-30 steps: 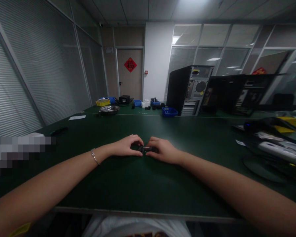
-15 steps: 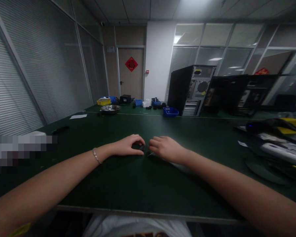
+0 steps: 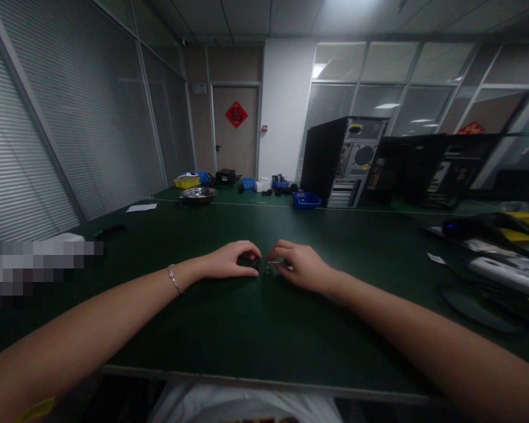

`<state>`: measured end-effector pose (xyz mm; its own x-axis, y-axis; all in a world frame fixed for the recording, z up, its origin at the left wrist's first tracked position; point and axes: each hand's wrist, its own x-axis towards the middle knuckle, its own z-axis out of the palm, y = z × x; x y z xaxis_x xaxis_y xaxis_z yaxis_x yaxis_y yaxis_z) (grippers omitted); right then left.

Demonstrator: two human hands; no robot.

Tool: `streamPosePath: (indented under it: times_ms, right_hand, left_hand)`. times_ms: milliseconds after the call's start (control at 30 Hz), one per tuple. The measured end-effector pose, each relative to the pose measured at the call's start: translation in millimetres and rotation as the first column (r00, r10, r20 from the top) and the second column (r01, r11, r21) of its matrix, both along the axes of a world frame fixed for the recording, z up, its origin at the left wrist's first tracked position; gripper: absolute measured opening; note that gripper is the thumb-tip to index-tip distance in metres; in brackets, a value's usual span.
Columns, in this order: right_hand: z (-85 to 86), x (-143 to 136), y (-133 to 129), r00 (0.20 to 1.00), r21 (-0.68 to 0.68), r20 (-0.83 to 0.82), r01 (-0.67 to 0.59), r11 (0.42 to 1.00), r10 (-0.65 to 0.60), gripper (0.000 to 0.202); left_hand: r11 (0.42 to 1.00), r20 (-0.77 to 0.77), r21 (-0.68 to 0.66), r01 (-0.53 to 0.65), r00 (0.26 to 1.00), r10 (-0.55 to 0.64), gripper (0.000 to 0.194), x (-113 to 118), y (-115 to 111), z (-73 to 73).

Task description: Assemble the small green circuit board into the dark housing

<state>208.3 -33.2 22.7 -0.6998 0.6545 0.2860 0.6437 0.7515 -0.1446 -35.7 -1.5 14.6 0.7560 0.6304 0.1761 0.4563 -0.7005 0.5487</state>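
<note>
My left hand (image 3: 233,259) rests on the green table (image 3: 247,329), its thumb and fingers curved around a small dark object (image 3: 254,263). Just to the right, my right hand (image 3: 302,264) pinches a thin, light-coloured piece (image 3: 274,262) that points toward the dark object. A tiny greenish bit (image 3: 268,271) lies on the table below the tip of that piece. The two hands are a short gap apart. What the dark object is cannot be made out.
A metal bowl (image 3: 198,195), a yellow bin (image 3: 187,181) and a blue bin (image 3: 306,200) stand toward the back. Behind the right hand rises a black computer tower (image 3: 344,161). Cables and a silver device (image 3: 509,277) lie at the right; white paper (image 3: 141,207) at the left.
My right hand's fingers have lifted and spread slightly, so the thin piece shows more clearly and lies flatter. My left hand has barely moved around the dark object.
</note>
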Motion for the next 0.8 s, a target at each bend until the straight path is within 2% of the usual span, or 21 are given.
streamPosePath:
  times_ms: [167, 300, 433, 633, 800]
  right_hand:
    - [-7.1, -3.1, 1.6, 1.000, -0.082, -0.024, 0.002, 0.997, -0.004, 0.029]
    - [-10.6, -4.4, 3.1, 0.999, -0.098, -0.044, -0.002, 0.995, -0.002, 0.026]
    - [-12.3, -4.3, 4.8, 0.995, -0.103, -0.094, 0.006, 0.995, -0.016, 0.022]
    - [-7.8, -5.6, 0.6, 0.958, -0.019, -0.287, -0.021, 1.000, 0.015, 0.021]
    - [-6.6, -8.0, -1.8, 0.942, 0.039, -0.335, -0.024, 0.999, 0.035, 0.021]
  left_hand:
    - [0.999, 0.082, -0.039, -0.023, 0.996, 0.026, 0.043, 6.2, -3.1, -0.9]
    - [0.997, 0.148, -0.070, -0.038, 0.988, 0.048, 0.044, 7.6, -1.2, -4.3]
    - [0.987, 0.236, -0.158, -0.022, 0.970, 0.059, 0.045, 8.0, 1.7, -8.2]
    - [0.966, 0.327, -0.259, -0.003, 0.941, 0.091, 0.041, 11.9, -1.3, -9.1]
    - [0.969, 0.323, -0.248, -0.015, 0.941, 0.097, 0.040, 14.9, -6.2, -6.8]
